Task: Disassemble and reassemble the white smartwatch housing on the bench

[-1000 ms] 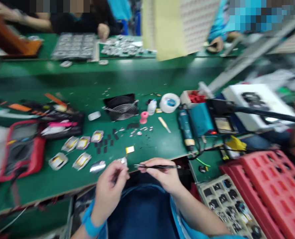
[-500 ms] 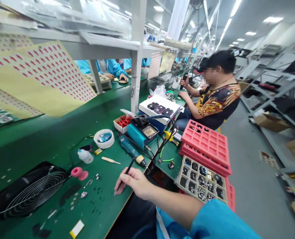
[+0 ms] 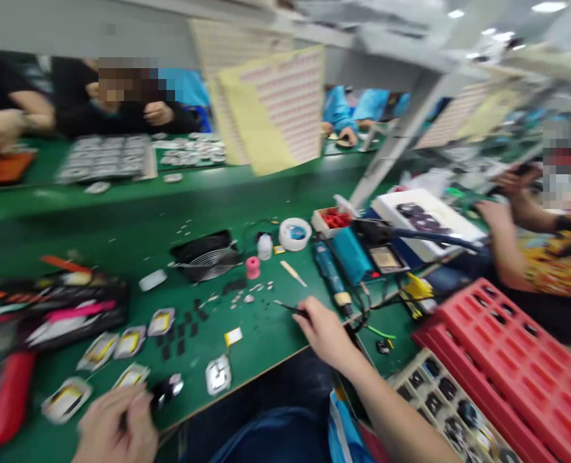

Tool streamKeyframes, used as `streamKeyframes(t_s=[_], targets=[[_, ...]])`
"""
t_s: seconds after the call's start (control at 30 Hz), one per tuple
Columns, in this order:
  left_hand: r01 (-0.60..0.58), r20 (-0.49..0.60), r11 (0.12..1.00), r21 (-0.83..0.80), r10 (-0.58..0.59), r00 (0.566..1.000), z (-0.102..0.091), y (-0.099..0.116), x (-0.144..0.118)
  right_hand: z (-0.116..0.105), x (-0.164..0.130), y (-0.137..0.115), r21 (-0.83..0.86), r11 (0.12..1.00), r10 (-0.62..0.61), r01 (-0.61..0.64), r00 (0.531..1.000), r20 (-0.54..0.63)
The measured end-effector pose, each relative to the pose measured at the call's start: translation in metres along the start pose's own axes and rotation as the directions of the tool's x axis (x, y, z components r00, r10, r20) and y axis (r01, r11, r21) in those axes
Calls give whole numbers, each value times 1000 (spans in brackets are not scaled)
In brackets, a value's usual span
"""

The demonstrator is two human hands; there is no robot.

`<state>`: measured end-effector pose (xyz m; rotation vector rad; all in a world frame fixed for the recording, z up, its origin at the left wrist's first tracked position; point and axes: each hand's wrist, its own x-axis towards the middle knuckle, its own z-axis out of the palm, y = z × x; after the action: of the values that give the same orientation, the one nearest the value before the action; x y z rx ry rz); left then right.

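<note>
My right hand [image 3: 325, 331] rests on the green table [image 3: 121, 212] near its front edge and grips black tweezers [image 3: 290, 308], tips pointing left toward small black and silver parts [image 3: 247, 297]. My left hand [image 3: 116, 427] is low at the front left, fingers closed around a small shiny silver piece [image 3: 170, 387]. A square silver part [image 3: 217, 375] lies between the hands, with a yellow-edged label [image 3: 233, 336] just beyond it. Several foil-wrapped cells [image 3: 121, 344] lie to the left. The picture is blurred.
A black fan [image 3: 206, 255], a pink spool [image 3: 253, 267], a white bottle [image 3: 265, 246] and a tape roll [image 3: 295, 233] stand mid-table. A teal soldering station [image 3: 353, 257] and red trays [image 3: 507, 354] are on the right. Other people sit opposite and at right.
The view swung right toward the aisle, then back left over the table. My left hand is back in view at the front left. My right hand still holds the tweezers.
</note>
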<state>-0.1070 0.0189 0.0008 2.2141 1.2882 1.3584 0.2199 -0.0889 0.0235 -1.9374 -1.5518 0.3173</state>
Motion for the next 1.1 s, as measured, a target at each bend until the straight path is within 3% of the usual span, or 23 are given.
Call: streamKeyframes(t_s=[0.03,0.1,0.27,0.43,0.5,0.57,0.63,0.7,0.77,0.93,1.03,1.1], targets=[[-7,-61,998,60,11,998,-10,-1,-8,1,-2,4,-21,999,-39,39,999,-11],[-43,-67,992,118,51,996,-16,1,-17,2,-6,14,-87,990,-110,107,993,-38],[-56,-64,989,137,65,996,-5,5,-16,-5,-9,21,-342,920,-242,191,964,-113],[-27,-85,995,92,34,996,-7,16,-19,1,-14,4,-137,942,-320,307,943,-92],[-65,12,997,33,65,998,-10,25,-19,9,-16,-1,-72,946,-320,317,946,-48],[-124,219,992,-31,128,967,-11,35,-18,17,-19,-4,-53,947,-318,317,948,-23],[-156,433,986,-62,167,886,-10,44,-15,21,-20,-8,-33,948,-318,318,948,-15],[-160,559,986,-53,162,813,-7,50,-13,25,-21,-16,2,943,-333,333,943,-16],[-166,605,985,-40,156,781,-3,53,-12,30,-18,-28,25,919,-394,394,919,4],[-150,615,989,-19,130,778,7,54,-11,58,11,-54,-96,815,-553,571,817,164],[-130,609,991,-29,120,784,12,57,-9,70,32,-57,-173,782,-562,598,798,218],[-109,614,993,-42,111,781,15,59,-7,71,38,-55,-181,772,-579,609,792,194]])
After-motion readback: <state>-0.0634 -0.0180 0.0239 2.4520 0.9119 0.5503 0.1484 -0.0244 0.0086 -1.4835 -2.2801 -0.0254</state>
